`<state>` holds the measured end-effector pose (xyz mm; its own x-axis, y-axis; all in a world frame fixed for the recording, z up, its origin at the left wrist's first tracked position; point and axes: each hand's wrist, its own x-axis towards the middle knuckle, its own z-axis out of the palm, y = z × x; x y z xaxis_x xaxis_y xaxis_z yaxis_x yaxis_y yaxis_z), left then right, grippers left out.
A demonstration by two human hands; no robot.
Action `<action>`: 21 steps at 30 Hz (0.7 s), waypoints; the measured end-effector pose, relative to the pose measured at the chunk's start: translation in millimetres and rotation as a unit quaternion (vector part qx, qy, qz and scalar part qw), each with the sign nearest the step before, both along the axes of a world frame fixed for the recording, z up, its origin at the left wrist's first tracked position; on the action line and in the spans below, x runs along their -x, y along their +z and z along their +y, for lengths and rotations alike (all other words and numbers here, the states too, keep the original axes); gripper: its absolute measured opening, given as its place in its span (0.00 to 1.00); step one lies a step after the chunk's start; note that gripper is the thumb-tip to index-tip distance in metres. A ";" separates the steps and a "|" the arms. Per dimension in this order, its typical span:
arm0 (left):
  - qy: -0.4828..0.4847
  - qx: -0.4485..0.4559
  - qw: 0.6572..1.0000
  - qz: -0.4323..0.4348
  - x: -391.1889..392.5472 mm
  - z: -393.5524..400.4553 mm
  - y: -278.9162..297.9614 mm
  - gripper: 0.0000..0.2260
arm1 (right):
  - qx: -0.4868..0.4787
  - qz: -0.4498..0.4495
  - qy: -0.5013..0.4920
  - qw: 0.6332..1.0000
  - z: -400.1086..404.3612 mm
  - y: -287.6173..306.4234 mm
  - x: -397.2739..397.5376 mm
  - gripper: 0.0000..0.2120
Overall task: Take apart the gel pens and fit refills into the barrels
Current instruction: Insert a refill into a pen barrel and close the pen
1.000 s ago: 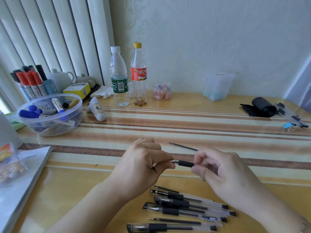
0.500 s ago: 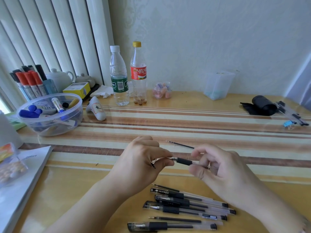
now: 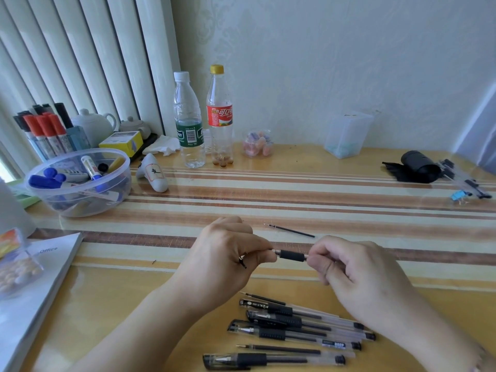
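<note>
Left hand (image 3: 225,253) and right hand (image 3: 346,267) raised above the tabletop (image 3: 322,189), fingers curled, each grip pinching one end of a gel pen (image 3: 291,255). Black rubber sleeve, metal tip leftward, level between both. Loose refill (image 3: 290,230) just beyond; more pens (image 3: 295,331) nearer.

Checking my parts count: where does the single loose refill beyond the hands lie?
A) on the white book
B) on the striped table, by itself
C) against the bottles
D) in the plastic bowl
B: the refill lies alone on the striped table, just beyond both hands.
</note>
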<state>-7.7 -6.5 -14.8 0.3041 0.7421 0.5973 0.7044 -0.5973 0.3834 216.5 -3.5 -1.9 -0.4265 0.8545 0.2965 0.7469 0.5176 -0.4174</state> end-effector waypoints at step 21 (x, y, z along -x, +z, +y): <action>0.003 0.171 0.984 -0.051 7.8 -4.1 6.1 0.17 | 0.014 0.153 -0.053 0.987 12.0 -2.3 -6.8 0.05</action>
<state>-15.5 -10.6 -8.7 0.2502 0.9069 0.3390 0.6557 -0.4164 0.6299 223.3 8.5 -4.2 -0.2282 0.8994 0.3729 0.6334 0.4280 -0.6447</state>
